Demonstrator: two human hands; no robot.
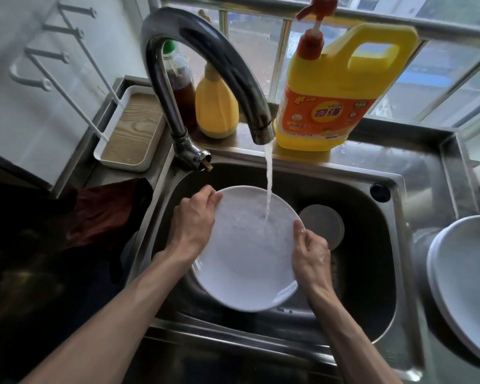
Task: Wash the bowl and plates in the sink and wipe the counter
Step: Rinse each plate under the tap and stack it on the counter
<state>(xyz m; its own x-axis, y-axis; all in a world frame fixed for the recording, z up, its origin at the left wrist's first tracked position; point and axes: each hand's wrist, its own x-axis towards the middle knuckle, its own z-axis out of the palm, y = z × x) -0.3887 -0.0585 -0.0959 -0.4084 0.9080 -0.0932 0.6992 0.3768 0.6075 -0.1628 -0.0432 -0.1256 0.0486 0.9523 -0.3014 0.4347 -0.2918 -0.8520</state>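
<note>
- Hands: two, the left hand (191, 225) and the right hand (312, 256).
- White dishes in the sink (372, 286): two, a plate (247, 267) and a smaller round dish (323, 225); whether that one is a bowl or a plate cannot be told.
- Stacked dishes (466, 278) on the surface (424, 167) at the right: two rims show, so at least two.
- Bottles on the ledge: three, a yellow pump jug (336, 87), a yellow squeeze bottle (216, 109) and a green-capped bottle (182, 92) of dark liquid.
- Faucet (205, 51): one, with one stream of water.
- White tray (133, 128): one.
- Dark red cloth (103, 214): one.
- Wall rack (75, 67): one, with four pegs.
</note>
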